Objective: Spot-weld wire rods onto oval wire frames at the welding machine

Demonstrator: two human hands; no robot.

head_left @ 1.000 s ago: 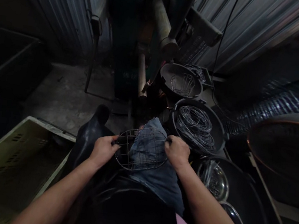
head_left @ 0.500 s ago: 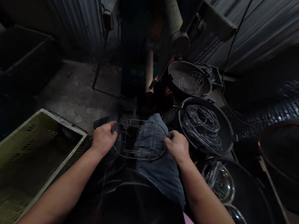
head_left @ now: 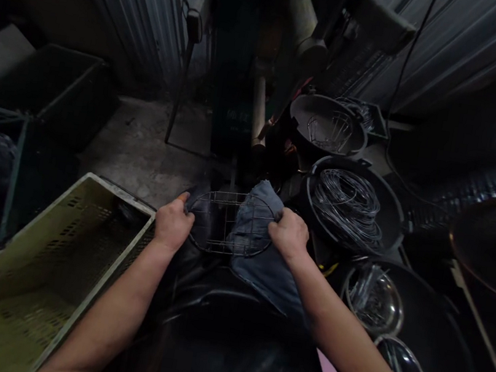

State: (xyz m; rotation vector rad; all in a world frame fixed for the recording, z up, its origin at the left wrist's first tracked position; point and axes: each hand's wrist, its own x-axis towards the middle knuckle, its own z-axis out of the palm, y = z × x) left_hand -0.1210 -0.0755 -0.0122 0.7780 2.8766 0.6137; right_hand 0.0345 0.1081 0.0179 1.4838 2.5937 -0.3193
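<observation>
A wire basket, an oval frame of thin metal rods with crossing wires, is held over my lap between both hands. My left hand is closed on its left end, where something dark shows at the fingertips. At the opposite end my right hand grips the rim with the thumb on top. Blue denim on my leg is visible through the wires. Below the basket, a shiny black apron covers my lap.
A yellow plastic crate stands at my left. A machine with a round bar rises ahead. On the right are a pan with coiled wire, another pan holding a wire frame, and a steel bowl of small metal pieces.
The surroundings have shifted slightly right and, ahead, upward in view as the head turned. Both hands still hold the wire basket, which appears a little higher and tilted slightly differently.
</observation>
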